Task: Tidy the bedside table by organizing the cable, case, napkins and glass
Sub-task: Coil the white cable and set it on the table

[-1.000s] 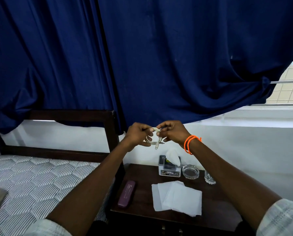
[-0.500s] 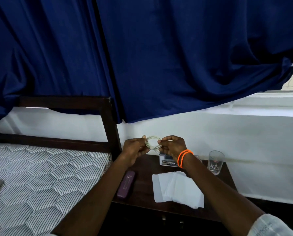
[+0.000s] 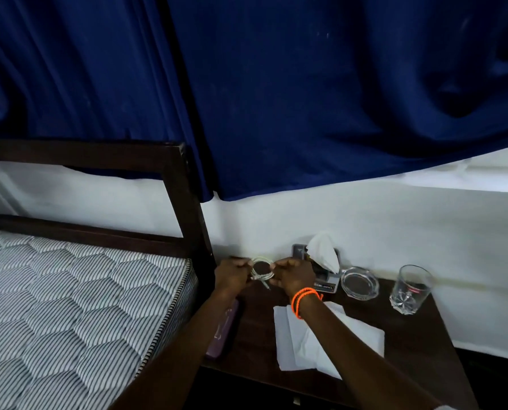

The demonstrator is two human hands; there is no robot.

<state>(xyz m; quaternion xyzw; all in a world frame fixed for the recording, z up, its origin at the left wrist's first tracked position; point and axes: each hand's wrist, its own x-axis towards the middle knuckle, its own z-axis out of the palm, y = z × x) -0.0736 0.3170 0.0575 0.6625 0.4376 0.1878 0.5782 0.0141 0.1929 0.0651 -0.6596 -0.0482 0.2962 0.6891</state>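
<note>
A white cable [image 3: 261, 270] is wound into a small coil, low over the back left corner of the dark bedside table [image 3: 409, 344]. My left hand [image 3: 232, 275] grips its left side and my right hand [image 3: 292, 275], with orange bands on the wrist, grips its right side. A purple case [image 3: 221, 332] lies along the table's left edge, partly under my left forearm. Loose white napkins [image 3: 350, 329] are spread on the middle of the table, partly under my right forearm. An empty drinking glass [image 3: 409, 290] stands at the back right.
A grey tissue box [image 3: 325, 287] with a tissue sticking up sits against the wall, with a glass ashtray [image 3: 359, 283] to its right. The bed's dark headboard post [image 3: 187, 208] and striped mattress [image 3: 69, 306] adjoin the table's left. Blue curtains [image 3: 276, 99] hang above.
Both hands have come down with the coiled cable from chest height to just above the table's back left corner. The view has tilted downward.
</note>
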